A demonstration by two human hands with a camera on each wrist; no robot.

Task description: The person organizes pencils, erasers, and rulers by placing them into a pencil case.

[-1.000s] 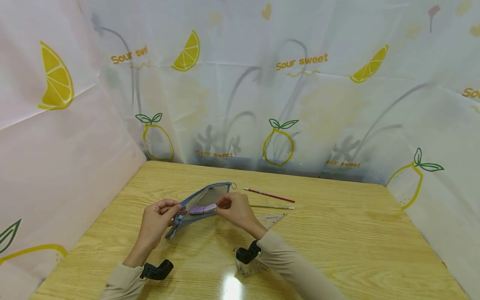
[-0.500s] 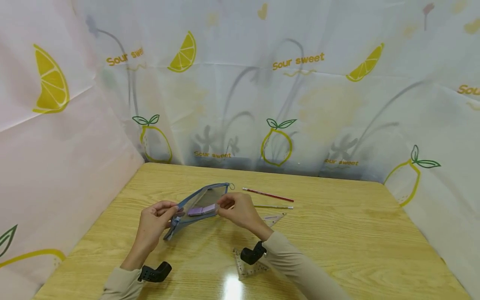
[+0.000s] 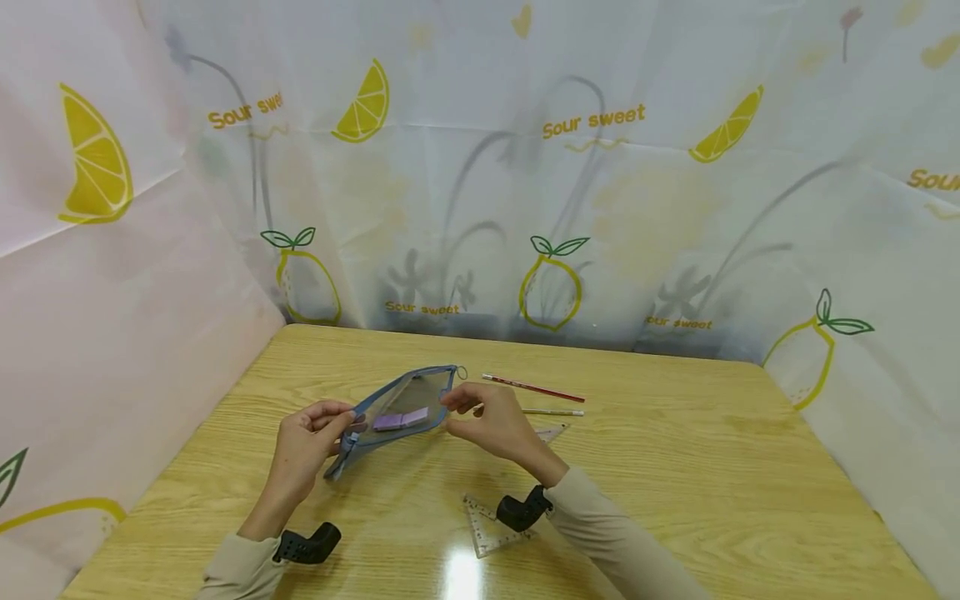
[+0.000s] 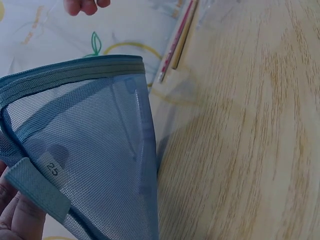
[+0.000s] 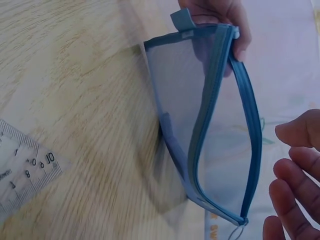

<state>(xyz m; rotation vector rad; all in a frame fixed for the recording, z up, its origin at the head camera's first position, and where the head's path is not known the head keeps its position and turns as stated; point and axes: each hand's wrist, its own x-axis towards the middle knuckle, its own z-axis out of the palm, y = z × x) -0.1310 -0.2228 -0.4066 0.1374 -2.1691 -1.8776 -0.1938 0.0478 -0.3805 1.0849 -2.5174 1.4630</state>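
Note:
A blue mesh zip pouch (image 3: pixel 427 388) is held tilted with its mouth unzipped. My left hand (image 3: pixel 303 446) pinches the pouch's left end, beside a fabric tab (image 4: pixel 39 189). Inside lies a small purple block-shaped item (image 3: pixel 401 419), seen through the mouth in the head view and dimly through the mesh in the left wrist view. Just right of the opening, my right hand (image 3: pixel 495 421) has its fingers apart and loosely bent, with nothing between them. In the right wrist view its fingertips (image 5: pixel 283 170) stand off from the pouch's rim.
A red pencil (image 3: pixel 532 387) and a yellow pencil (image 3: pixel 555 412) lie beyond my right hand. One clear set square (image 3: pixel 482 540) lies near the front, partly under the right wrist camera (image 3: pixel 522 508); another (image 3: pixel 553 432) sits by the right hand. A printed curtain (image 3: pixel 465 208) encloses the wooden table.
My right hand has drawn back to the right, away from the purple item, and its fingers have spread. The purple item stays in the pouch. My left hand keeps its hold.

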